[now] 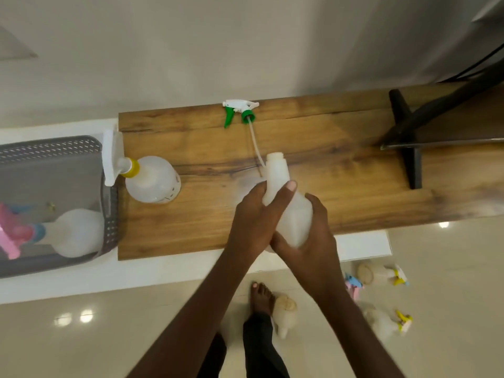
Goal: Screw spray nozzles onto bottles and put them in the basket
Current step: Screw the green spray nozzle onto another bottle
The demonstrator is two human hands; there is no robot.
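Note:
Both hands hold an open white bottle (283,195) above the wooden board, its bare neck pointing away from me. My left hand (255,216) wraps its shoulder, and my right hand (313,236) cups its base. A green and white spray nozzle (240,110) with a long dip tube lies on the board beyond the bottle. A bottle with a yellow-collared white nozzle (152,180) stands at the board's left end. The grey basket (110,208) on the left holds a bottle with a pink and blue nozzle (76,231).
The wooden board (341,159) rests on a white ledge. A black stand (409,143) occupies the board's right end. On the floor at lower right lie several bottles (381,321) and loose nozzles (353,285), next to my bare foot (261,297).

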